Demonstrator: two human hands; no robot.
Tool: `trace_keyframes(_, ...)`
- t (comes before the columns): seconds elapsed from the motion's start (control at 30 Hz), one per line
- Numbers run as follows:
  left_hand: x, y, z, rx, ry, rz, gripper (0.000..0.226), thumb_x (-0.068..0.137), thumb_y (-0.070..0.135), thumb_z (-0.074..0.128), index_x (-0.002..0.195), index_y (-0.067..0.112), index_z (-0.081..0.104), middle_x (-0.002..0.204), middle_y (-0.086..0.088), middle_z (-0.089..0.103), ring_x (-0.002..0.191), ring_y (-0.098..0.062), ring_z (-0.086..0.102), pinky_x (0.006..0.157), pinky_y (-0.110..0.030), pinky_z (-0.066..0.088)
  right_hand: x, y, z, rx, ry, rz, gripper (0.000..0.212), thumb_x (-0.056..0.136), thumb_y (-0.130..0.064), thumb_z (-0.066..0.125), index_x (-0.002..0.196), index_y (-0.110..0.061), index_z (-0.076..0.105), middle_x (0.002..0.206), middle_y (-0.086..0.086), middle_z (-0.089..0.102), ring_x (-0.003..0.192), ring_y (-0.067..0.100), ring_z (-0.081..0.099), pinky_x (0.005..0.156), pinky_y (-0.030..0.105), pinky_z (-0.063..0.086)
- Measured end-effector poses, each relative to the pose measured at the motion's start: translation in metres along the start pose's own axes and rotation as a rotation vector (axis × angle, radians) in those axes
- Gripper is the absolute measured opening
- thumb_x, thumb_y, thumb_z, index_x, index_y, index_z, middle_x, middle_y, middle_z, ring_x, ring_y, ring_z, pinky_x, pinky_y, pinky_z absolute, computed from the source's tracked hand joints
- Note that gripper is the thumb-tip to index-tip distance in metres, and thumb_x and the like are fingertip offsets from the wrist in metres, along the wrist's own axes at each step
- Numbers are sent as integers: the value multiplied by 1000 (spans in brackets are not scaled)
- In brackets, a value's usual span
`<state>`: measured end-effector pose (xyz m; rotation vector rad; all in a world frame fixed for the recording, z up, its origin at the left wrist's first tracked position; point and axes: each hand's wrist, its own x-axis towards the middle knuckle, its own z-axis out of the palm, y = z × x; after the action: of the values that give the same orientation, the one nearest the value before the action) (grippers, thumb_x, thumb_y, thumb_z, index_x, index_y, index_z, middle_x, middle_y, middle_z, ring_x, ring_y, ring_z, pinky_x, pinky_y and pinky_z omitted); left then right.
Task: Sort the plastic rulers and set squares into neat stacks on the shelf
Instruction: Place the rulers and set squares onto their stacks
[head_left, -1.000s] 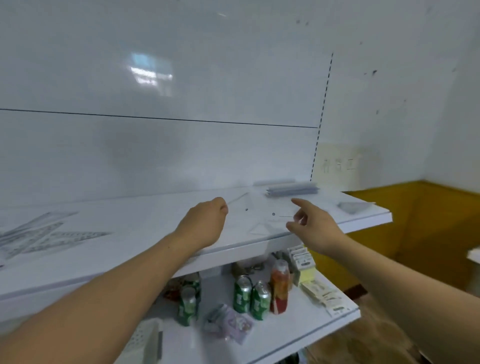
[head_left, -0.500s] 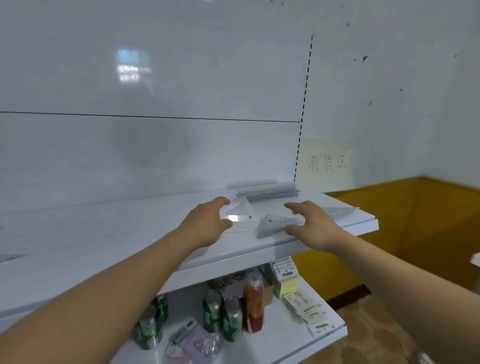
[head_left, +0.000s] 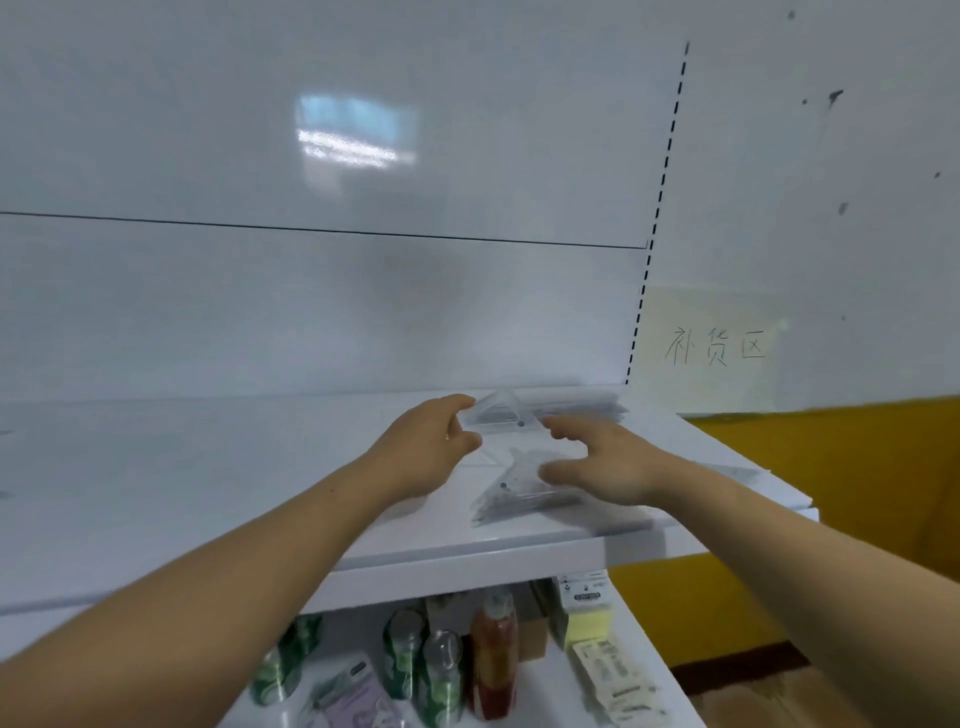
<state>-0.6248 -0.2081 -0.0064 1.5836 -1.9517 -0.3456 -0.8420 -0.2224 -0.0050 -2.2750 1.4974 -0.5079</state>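
Head view: a single wide shot, looking down along both forearms.
Shelf (head_left: 208, 493): white top board, runs across mid-frame.
Left hand (head_left: 431, 447): thumb and fingertips pinch the near-left corner of a clear set square (head_left: 498, 415). The square sits at the hand's 2 o'clock, and I can't tell if it is lifted off the board.
Right hand (head_left: 608, 462): fingers spread and loose, gripping nothing. The index finger points to 10 o'clock, toward the pinched square.
Pile of set squares (head_left: 524, 493): lies flat on the shelf under the right palm, at the left hand's 4 o'clock. Contact with the thumb is unclear.
Ruler stack (head_left: 576, 402): at the back of the shelf, 12 o'clock from the right hand, blurred.
Lower shelf (head_left: 649, 670): green cans (head_left: 441, 675) and a red bottle (head_left: 493, 654), at the frame's 6 o'clock.
Paper sign (head_left: 717, 348): handwritten, on the wall at 3 o'clock.
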Motion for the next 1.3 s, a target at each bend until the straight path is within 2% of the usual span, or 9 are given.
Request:
trace_keyframes(0.07, -2, 19, 8, 5, 36, 11, 47, 93, 34, 52, 138, 28, 40, 102, 8, 55, 88, -10, 52, 80, -23, 38, 2, 4, -8, 122, 64, -74, 47, 87, -46, 57, 128, -23, 55, 118, -3, 59, 106, 13, 53, 88, 29, 38)
trace_keyframes(0.17, -4, 48, 22, 33, 79, 20, 47, 92, 35, 53, 137, 30, 40, 97, 11, 54, 82, -6, 52, 79, -24, 42, -1, 10, -19, 383, 144, -108, 27, 91, -34, 57, 91, -8, 64, 80, 5, 61, 74, 14, 53, 70, 30, 41)
trace_keyframes(0.27, -5, 70, 37, 60, 108, 7, 51, 91, 37, 55, 139, 30, 38, 98, 13, 55, 84, -8, 54, 81, -27, 46, -3, 23, -27, 587, 212, -46, 25, 91, -27, 58, 90, -3, 64, 84, 7, 71, 77, 16, 65, 76, 34, 51)
trace_keyframes(0.43, -11, 87, 59, 207, -24, -117, 82, 81, 58, 60, 147, 28, 23, 150, 2, 35, 133, -19, 38, 108, -39, 34, -7, 52, -40, 826, 321, 31, 16, 91, -24, 60, 81, -11, 58, 88, 13, 70, 84, 27, 69, 73, 35, 57)
trace_keyframes(0.57, -12, 84, 66, 412, -164, -163, 80, 80, 71, 48, 146, 31, 26, 155, 3, 24, 139, -23, 27, 111, -46, 27, -14, 63, -55, 901, 478, -5, 12, 91, -19, 57, 81, -14, 52, 86, 8, 68, 84, 25, 69, 74, 38, 57)
trace_keyframes(0.67, -11, 79, 70, 393, -214, -170, 66, 87, 60, 47, 143, 28, 33, 149, 0, 32, 133, -24, 35, 108, -44, 32, -20, 76, -69, 438, 600, -170, 14, 95, -26, 51, 87, -16, 49, 80, 3, 63, 74, 22, 62, 69, 38, 50)
trace_keyframes(0.77, -12, 77, 72, 396, -220, -150, 56, 92, 47, 48, 142, 27, 35, 146, -2, 34, 130, -25, 37, 107, -41, 34, -27, 101, -70, -304, 498, -362, 15, 98, -29, 44, 94, -17, 52, 83, 1, 61, 69, 21, 55, 62, 35, 46)
trace_keyframes(0.83, -12, 76, 73, 391, -204, -145, 52, 93, 44, 47, 141, 26, 37, 145, -3, 35, 128, -25, 38, 107, -39, 34, -32, 116, -62, -497, 390, -367, 19, 99, -31, 40, 100, -19, 54, 92, -1, 62, 75, 18, 54, 61, 30, 42)
trace_keyframes(1.3, -14, 76, 77, 401, -159, -125, 46, 96, 39, 43, 141, 28, 38, 143, -1, 36, 126, -22, 40, 105, -36, 35, -47, 136, -48, -528, 161, -301, 60, 87, -66, 39, 129, -25, 50, 125, -6, 54, 110, 12, 47, 94, 26, 39)
